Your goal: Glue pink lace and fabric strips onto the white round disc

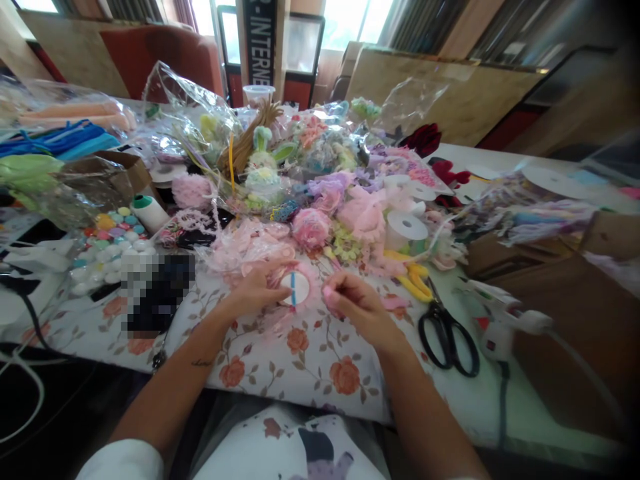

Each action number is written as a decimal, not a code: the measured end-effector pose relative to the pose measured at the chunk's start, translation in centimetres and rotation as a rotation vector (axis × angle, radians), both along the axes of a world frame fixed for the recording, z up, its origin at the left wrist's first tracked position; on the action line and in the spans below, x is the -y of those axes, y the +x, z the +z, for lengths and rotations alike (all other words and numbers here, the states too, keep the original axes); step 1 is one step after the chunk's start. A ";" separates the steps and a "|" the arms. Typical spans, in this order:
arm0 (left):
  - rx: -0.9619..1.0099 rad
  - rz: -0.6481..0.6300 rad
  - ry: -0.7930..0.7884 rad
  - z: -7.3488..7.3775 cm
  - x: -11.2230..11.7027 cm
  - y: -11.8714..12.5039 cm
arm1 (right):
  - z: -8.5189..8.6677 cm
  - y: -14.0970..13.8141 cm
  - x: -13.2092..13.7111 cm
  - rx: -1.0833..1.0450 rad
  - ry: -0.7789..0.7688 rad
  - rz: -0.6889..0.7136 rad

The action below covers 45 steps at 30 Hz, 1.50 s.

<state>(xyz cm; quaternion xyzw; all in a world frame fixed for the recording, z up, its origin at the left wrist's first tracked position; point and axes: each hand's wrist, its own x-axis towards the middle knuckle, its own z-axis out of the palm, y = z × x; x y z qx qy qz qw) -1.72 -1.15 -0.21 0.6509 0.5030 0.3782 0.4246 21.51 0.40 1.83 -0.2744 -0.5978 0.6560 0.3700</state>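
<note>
The left hand point(256, 291) holds a white disc point(302, 288) with a blue strip point(293, 288); the right hand point(361, 303) pinches something pink point(329, 293). Black-handled scissors point(438, 320) lie right on the counter point(463, 407).

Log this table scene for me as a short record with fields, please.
Left hand: holding a round white disc with a blue strip at its edge
Right hand: fingers closed on what looks like a small pink piece
Surface: white cloth printed with orange flowers
Right side: black-handled metal scissors, white glue gun with a red trigger
Behind the hands: fluffy pink ball, white spool
Left side: white thread cone with green top
</note>
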 end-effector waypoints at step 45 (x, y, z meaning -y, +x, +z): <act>0.019 -0.415 -0.184 1.2 -0.1 1.0 | -1.3 -0.4 0.3 0.424 0.243 -0.224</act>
